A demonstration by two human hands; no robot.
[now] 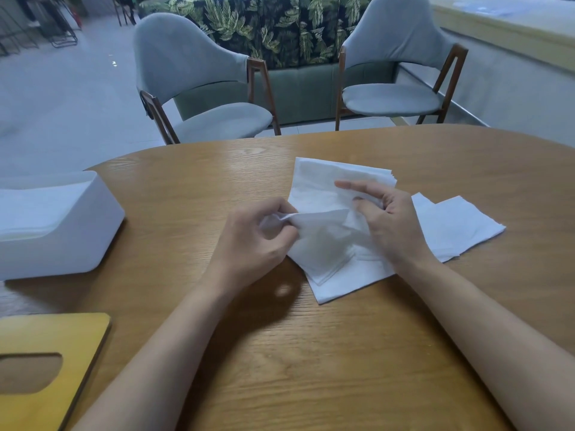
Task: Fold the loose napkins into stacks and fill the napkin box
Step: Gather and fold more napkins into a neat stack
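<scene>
Head view: the left hand [258, 241] pinches a napkin [323, 237] edge with curled fingers; the right hand [389, 225] pinches its opposite edge.

The premises are presenting as a café or restaurant seating area: grey upholstered chairs [199, 82] are standing at a wooden table [342, 353], a leaf-print green banquette [280, 29] is running behind them, and a white napkin box [65, 241] is sitting on the table.

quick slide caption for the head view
Left hand and right hand pinch a napkin over the wooden table, white napkin box at left
</scene>
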